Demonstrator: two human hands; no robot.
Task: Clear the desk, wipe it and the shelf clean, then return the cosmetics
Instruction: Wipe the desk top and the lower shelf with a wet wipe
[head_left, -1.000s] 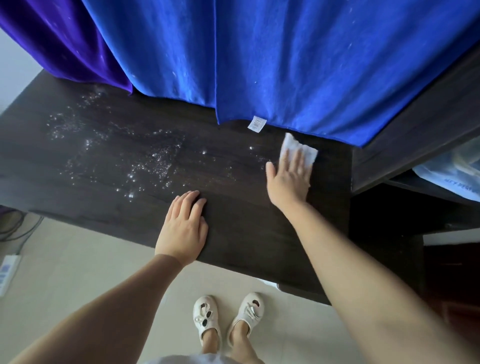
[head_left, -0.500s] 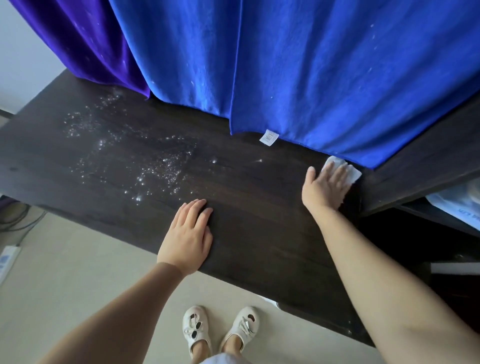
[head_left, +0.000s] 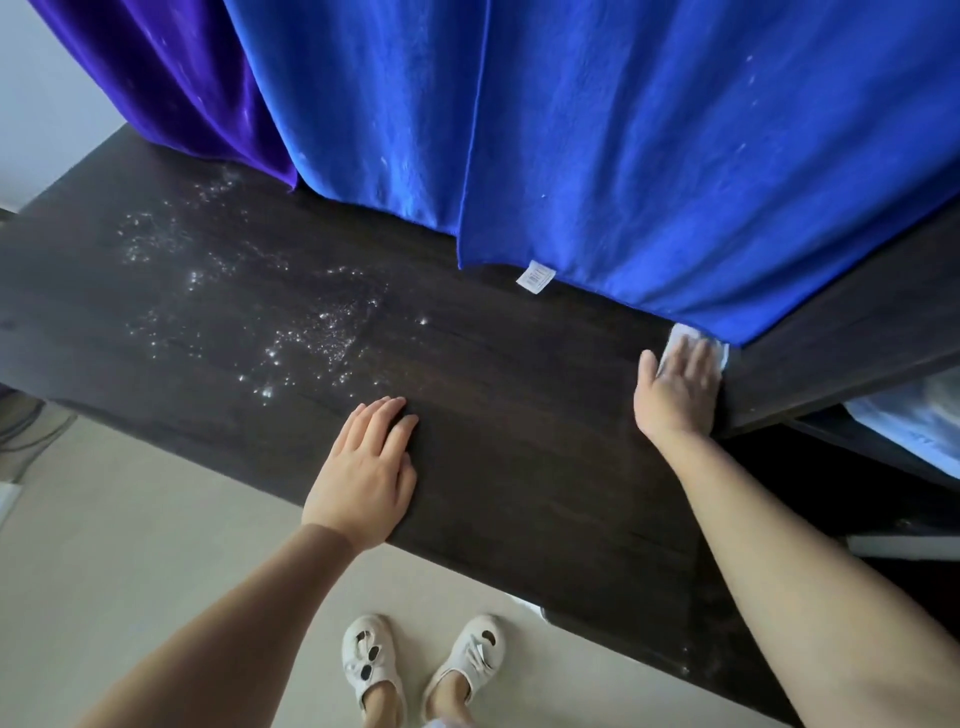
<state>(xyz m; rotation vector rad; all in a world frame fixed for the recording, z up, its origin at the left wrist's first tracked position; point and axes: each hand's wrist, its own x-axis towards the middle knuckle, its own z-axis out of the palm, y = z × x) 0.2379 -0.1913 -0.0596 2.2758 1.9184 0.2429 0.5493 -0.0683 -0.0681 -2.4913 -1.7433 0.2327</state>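
Now flat right hand (head_left: 678, 392) presses wipe (head_left: 719, 353) on desk (head_left: 519, 426); left hand (head_left: 369, 475) open, empty.

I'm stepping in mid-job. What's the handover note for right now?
Left hand: flat and open on the desk, empty.
Right hand: pressing a white wipe flat on the desk's far right corner, beside the shelf.
Done: desk is cleared; no cosmetics in view.
Left: droplets cover the desk's left half and need wiping; then the shelf, then return the cosmetics.
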